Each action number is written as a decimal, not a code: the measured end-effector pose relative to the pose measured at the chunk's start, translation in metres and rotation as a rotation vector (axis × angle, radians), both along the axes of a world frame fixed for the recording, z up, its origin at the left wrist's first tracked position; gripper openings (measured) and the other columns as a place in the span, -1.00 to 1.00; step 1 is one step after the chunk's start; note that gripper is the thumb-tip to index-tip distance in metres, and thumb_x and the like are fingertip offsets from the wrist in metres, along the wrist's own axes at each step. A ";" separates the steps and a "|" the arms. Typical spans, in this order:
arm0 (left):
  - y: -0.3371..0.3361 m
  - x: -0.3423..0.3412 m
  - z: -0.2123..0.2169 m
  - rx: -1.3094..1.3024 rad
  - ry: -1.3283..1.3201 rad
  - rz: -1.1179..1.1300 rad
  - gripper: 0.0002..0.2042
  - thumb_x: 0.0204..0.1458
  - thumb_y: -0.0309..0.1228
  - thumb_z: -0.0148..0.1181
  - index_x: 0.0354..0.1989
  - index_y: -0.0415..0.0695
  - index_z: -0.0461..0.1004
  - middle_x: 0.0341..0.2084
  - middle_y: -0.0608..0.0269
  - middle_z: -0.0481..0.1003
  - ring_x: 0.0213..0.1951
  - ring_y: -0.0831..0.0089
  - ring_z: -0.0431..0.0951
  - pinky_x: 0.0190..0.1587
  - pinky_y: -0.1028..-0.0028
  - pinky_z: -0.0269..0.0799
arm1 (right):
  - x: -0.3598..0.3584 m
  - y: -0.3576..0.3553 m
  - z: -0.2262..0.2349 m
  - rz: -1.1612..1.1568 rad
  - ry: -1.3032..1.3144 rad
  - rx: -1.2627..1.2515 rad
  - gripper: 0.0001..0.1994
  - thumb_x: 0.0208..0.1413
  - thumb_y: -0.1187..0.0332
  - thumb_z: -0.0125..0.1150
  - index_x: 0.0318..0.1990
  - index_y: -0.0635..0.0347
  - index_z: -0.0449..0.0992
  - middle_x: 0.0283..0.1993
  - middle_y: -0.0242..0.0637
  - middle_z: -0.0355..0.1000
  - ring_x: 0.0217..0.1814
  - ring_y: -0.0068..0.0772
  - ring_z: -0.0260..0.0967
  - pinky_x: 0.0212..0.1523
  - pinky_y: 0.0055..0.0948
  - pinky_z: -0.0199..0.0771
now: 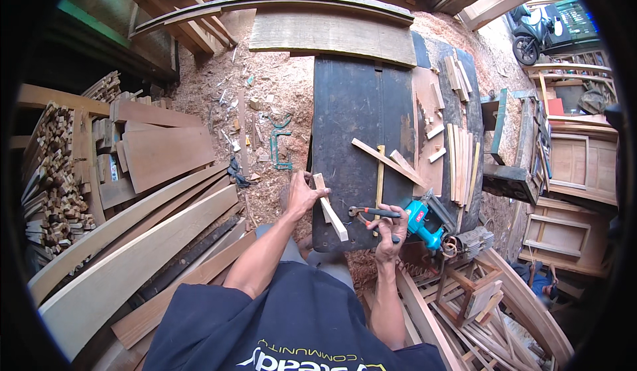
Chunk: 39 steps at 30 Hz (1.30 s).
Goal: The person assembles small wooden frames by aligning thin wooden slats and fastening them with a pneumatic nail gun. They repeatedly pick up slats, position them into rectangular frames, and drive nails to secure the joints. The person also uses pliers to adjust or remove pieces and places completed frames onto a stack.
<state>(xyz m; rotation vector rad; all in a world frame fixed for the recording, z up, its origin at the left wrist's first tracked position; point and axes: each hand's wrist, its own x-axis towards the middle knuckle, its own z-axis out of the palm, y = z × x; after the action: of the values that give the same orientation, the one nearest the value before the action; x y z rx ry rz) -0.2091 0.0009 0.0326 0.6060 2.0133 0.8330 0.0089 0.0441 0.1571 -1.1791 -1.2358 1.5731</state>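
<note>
At the near edge of the dark workbench point(345, 105), my left hand point(302, 195) grips a short pale wooden strip point(336, 222), its thumb lying over the wood. Another bit of wood shows beneath and beyond that strip. My right hand point(389, 228) is closed around the handles of a pair of pincers point(371, 212), black and orange, whose jaws point left toward the strip without touching it. Just right of this hand lies a teal nail gun point(418, 220) on the bench. Beyond the hands, a longer wooden batten point(385, 160) lies diagonally across a thin yellowish stick point(380, 178).
Cut strips point(458, 162) lie along the bench's right side. A wide plank point(332, 36) spans its far end. Long boards point(133, 271) lean at the left, near stacked offcuts point(60, 185). A green clamp point(281, 148) rests on the shavings-covered floor. Scrap wood point(491, 318) fills the lower right.
</note>
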 end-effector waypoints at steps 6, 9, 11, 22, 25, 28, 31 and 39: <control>-0.008 0.017 0.005 0.188 -0.029 0.149 -0.59 -0.25 -0.30 0.53 -0.33 -0.25 0.45 -0.42 0.16 0.45 -0.35 0.35 0.48 -0.25 0.35 0.43 | -0.021 0.021 0.012 0.004 0.148 0.082 -0.28 -0.16 0.64 -0.06 0.33 0.25 0.12 0.22 0.10 0.27 -0.06 -0.06 0.53 0.09 -0.18 0.53; -0.010 0.017 0.004 0.223 -0.045 0.117 -0.63 -0.22 -0.33 0.51 -0.31 -0.24 0.47 -0.44 0.19 0.45 -0.36 0.38 0.47 -0.27 0.36 0.43 | -0.039 0.029 0.018 0.011 0.242 0.078 -0.26 -0.16 0.64 -0.05 0.34 0.27 0.11 0.23 0.10 0.27 -0.03 -0.08 0.52 0.08 -0.18 0.53; -0.010 0.012 0.005 0.172 -0.066 0.079 -0.63 -0.20 -0.33 0.50 -0.30 -0.25 0.48 -0.45 0.20 0.44 -0.37 0.38 0.47 -0.27 0.36 0.42 | -0.053 0.031 0.018 0.025 0.274 0.090 -0.28 -0.12 0.64 -0.05 0.34 0.28 0.11 0.24 0.10 0.27 -0.02 -0.11 0.52 0.10 -0.21 0.52; -0.010 0.001 -0.007 0.052 -0.194 0.094 -0.51 -0.28 -0.16 0.56 -0.33 -0.18 0.41 -0.46 0.22 0.46 -0.38 0.38 0.46 -0.28 0.36 0.41 | -0.105 0.047 0.018 0.131 0.211 0.165 -0.34 -0.05 0.65 -0.09 0.33 0.33 0.10 0.23 0.13 0.26 -0.03 -0.18 0.52 0.02 -0.25 0.58; -0.014 0.002 -0.016 -0.018 -0.182 0.104 -0.44 -0.32 -0.08 0.58 -0.32 -0.18 0.38 -0.45 0.20 0.47 -0.38 0.35 0.47 -0.27 0.34 0.42 | -0.118 0.053 0.022 0.175 0.206 0.154 -0.35 -0.03 0.65 -0.08 0.32 0.34 0.10 0.23 0.12 0.26 -0.03 -0.18 0.52 0.01 -0.24 0.59; -0.016 0.004 -0.022 -0.025 -0.235 0.126 -0.39 -0.34 -0.02 0.59 -0.30 -0.17 0.38 -0.44 0.19 0.48 -0.37 0.32 0.48 -0.26 0.32 0.42 | -0.137 0.056 0.020 0.253 0.176 0.152 -0.34 0.00 0.64 -0.08 0.36 0.29 0.05 0.23 0.12 0.26 -0.01 -0.12 0.51 -0.01 -0.13 0.62; -0.016 0.004 -0.024 -0.028 -0.268 0.143 -0.38 -0.36 -0.01 0.60 -0.30 -0.16 0.38 -0.43 0.18 0.49 -0.36 0.31 0.49 -0.25 0.32 0.43 | -0.153 0.056 0.017 0.291 0.150 0.080 -0.32 0.01 0.65 -0.07 0.37 0.27 0.02 0.27 0.09 0.21 0.02 -0.10 0.50 0.00 -0.11 0.62; -0.016 0.004 -0.021 -0.024 -0.238 0.158 -0.40 -0.37 -0.06 0.62 -0.30 -0.14 0.38 -0.46 0.18 0.48 -0.38 0.29 0.49 -0.28 0.31 0.42 | -0.164 0.057 0.024 0.358 0.079 0.027 -0.29 0.00 0.66 -0.08 0.39 0.26 -0.02 0.30 0.07 0.15 0.08 -0.09 0.46 0.05 -0.09 0.62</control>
<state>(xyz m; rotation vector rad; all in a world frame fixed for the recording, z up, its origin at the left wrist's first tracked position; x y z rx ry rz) -0.2054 -0.0152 0.0120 0.3203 1.8668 0.9269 -0.1553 0.1008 0.1814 -0.9036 -1.4699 1.8346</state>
